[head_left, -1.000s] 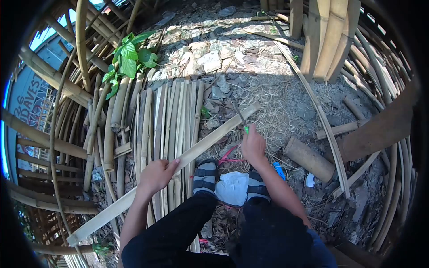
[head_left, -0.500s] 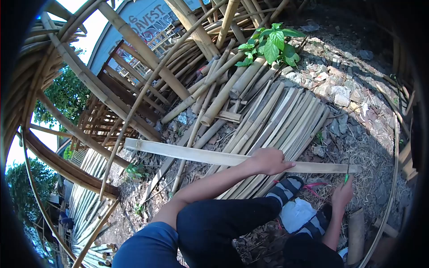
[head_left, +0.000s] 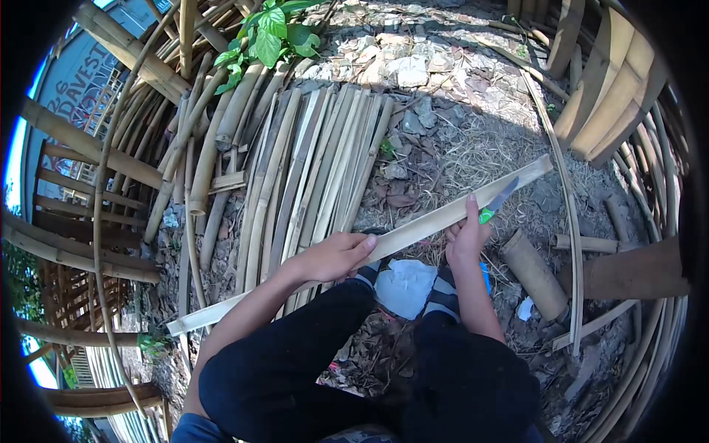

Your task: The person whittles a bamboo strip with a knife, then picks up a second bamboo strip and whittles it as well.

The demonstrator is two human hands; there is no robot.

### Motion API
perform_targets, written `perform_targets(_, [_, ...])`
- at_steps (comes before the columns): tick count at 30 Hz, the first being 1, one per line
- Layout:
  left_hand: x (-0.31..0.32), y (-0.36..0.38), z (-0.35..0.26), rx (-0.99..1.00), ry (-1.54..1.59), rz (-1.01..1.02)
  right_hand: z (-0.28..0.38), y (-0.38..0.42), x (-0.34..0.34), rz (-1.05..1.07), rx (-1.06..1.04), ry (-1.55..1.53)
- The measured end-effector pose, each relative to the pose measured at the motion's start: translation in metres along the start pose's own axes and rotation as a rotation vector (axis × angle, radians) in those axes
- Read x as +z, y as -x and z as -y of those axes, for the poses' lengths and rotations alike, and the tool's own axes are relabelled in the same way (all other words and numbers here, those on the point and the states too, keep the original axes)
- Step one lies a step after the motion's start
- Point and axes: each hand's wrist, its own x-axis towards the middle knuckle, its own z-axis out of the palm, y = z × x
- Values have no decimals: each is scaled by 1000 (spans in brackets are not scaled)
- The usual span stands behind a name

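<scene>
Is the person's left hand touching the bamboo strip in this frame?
Touching. The head view shows the left hand wrapped around the bamboo strip, its thumb lying over the strip's face with no gap visible.

There are two hands (head_left: 331,257), one knife (head_left: 502,198), one held bamboo strip (head_left: 427,224), two sandals (head_left: 443,297), one white sheet (head_left: 405,289), one leafy plant (head_left: 269,40), and over ten piled strips (head_left: 319,166).

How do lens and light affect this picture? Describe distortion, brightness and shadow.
Head view: wide-angle distortion seems to bow a bamboo pole at left, and black fills the corners; head view: sunlight nearly washes out the rubble at top; head view: the left hand, right hand and bamboo strip lie mostly in shade, and the dark trousers show little detail.
</scene>
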Motion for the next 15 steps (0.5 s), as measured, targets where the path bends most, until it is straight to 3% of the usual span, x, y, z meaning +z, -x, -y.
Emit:
perform_targets(4, [0,-4,11,56,243,166,25,6,12,-153,-79,-19])
perform_targets(6, [-1,-10,21,-49,464,346,32,-2,3,-52,-110,-78])
perform_targets(8, [4,-13,24,-51,394,392,33,-8,-11,15,-71,6])
perform_targets(12, [4,-15,19,-81,417,195,36,15,-16,-24,-2,-42])
perform_targets(15, [-3,-15,11,-60,395,79,26,29,-36,193,-89,232])
